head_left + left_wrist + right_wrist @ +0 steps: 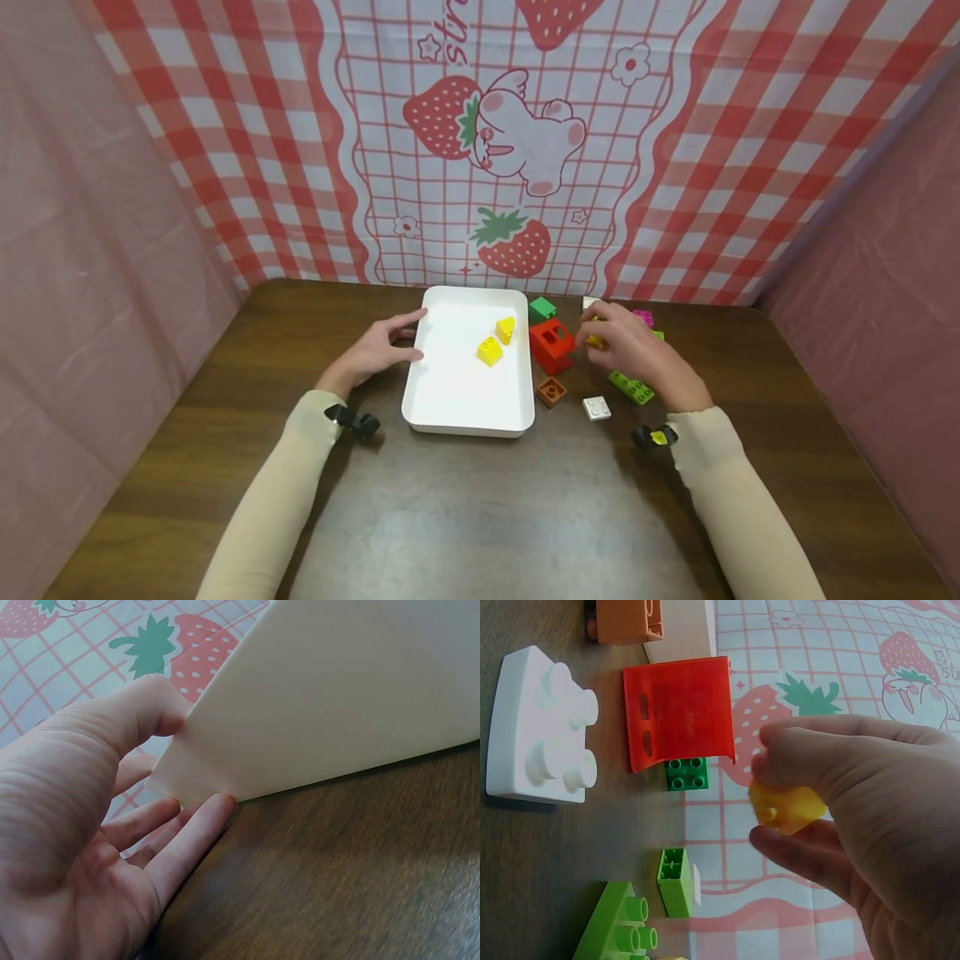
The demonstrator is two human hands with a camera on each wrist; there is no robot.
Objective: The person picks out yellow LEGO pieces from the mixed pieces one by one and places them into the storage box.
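My left hand (378, 348) touches the left wall of a white tray (450, 400) with thumb and fingers spread apart. In the left wrist view, its fingertips rest against the outer side of the tray. Two yellow bricks (490, 352) lie inside the tray, towards its right side. My right hand (633, 343) pinches another yellow brick (784, 808) between thumb and fingers, above the loose bricks right of the tray. Nearest to that hand is a red window-like block (551, 345); a lime green brick (632, 388) lies partly below the hand.
Close to the tray's right side lie a green brick (542, 309) and a brown brick (551, 392). A white brick (597, 408) sits nearer the front. A magenta brick (643, 317) is partly hidden behind the right hand. A strawberry-print cloth (510, 242) hangs behind the table.
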